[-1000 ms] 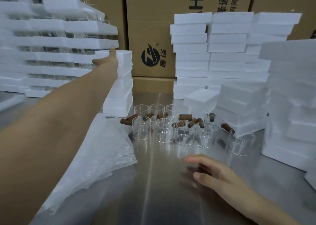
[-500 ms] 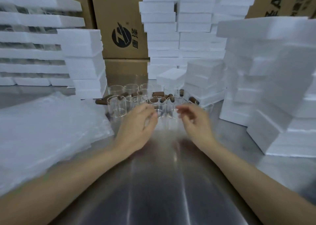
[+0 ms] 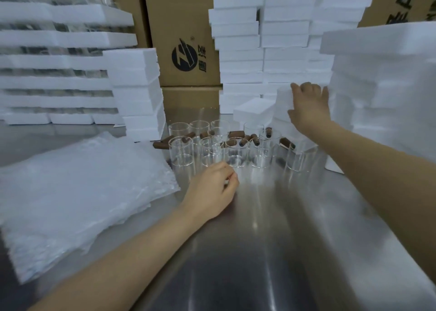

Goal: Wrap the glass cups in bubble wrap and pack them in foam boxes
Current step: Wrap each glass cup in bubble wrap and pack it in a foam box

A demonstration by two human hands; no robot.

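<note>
Starting on a shiny steel table [image 3: 259, 251], backed by cardboard cartons [image 3: 184, 27] and walled round with white foam. Passing, far left, tall foam stacks [image 3: 59, 39], then a thick pile of bubble wrap [image 3: 77, 188] lying flat at the near left edge. Moving right to a narrower foam column [image 3: 139, 93] just behind the wrap.

Reaching mid-table now: finding the glass cups [image 3: 181, 155] standing upright in two loose rows, unwrapped, with brown stoppers [image 3: 236, 133] scattered among them. Spotting the left hand [image 3: 212, 192] resting on the table just in front of the cups, fingers loosely curled, holding nothing visible.

Sliding right: catching the right hand [image 3: 309, 110] stretched forward, fingers hooked over the top of a foam box [image 3: 283, 103], thumb on its side, gripping it. Judging the foam as feather-light but crumbly, so taking it gently by the edges. Judging the cups as thin, slick and breakable, packed close enough to clink: probably lifting one by the wall, fingers round the middle, not by the rim.

Ending at the big foam piles [image 3: 382, 86] on the far right.
</note>
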